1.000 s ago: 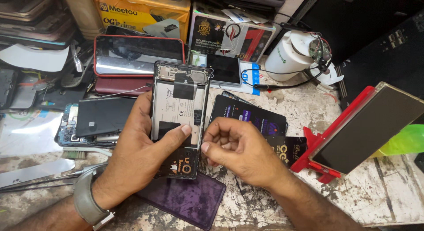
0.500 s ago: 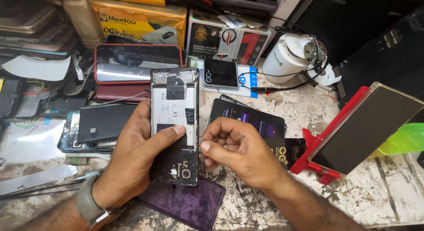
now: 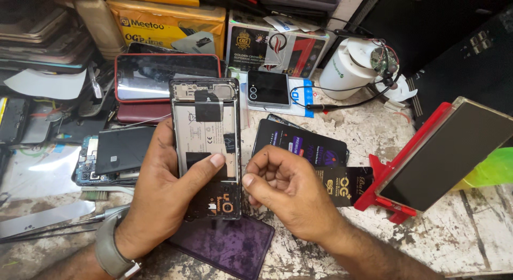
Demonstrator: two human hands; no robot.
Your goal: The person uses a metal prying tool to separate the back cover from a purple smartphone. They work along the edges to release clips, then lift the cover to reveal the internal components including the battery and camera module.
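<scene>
Left hand (image 3: 160, 197) fingers clamped round opened phone (image 3: 206, 146), held above cluttered tabletop (image 3: 374, 135) centre; right hand (image 3: 288, 192) fingers curled together, pinching at its right edge — a slip there could scratch exposed internals or tear ribbon cable.

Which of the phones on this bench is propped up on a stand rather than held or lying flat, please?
The large dark-screened phone at the right, leaning tilted in the red stand. The opened phone is in the left hand; the red-edged phone lies flat.

Opened phone (image 3: 206, 146) sits in the left hand (image 3: 160, 197), right hand (image 3: 286, 192) just beside it, purple panel (image 3: 230, 245) underneath, stand (image 3: 422, 162) off right.
</scene>
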